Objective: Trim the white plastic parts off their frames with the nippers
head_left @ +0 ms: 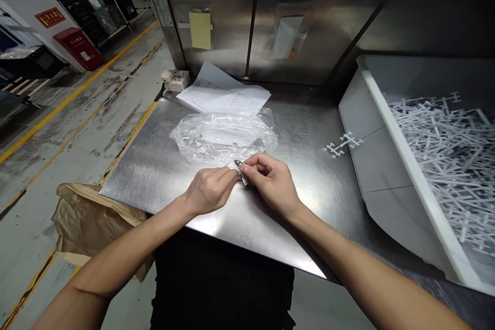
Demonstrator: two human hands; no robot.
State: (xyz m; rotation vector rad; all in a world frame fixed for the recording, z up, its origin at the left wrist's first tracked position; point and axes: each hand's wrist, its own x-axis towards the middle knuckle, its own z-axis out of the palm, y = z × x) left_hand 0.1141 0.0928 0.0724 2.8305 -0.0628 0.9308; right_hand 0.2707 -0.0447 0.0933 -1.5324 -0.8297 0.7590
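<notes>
My left hand and my right hand meet over the steel table, just in front of a clear plastic bag. Both have their fingers closed in a pinch around a small pale branched plastic piece, mostly hidden by the fingers. A tiny dark bit shows at my right fingertips; its kind cannot be made out. The bag lies crumpled with small pale pieces in it. To the right, a white branched plastic runner lies flat on the table.
A large white bin full of white plastic runners stands at the right. Printed papers and a power socket lie behind the bag. An open brown paper bag is beyond the table's left edge.
</notes>
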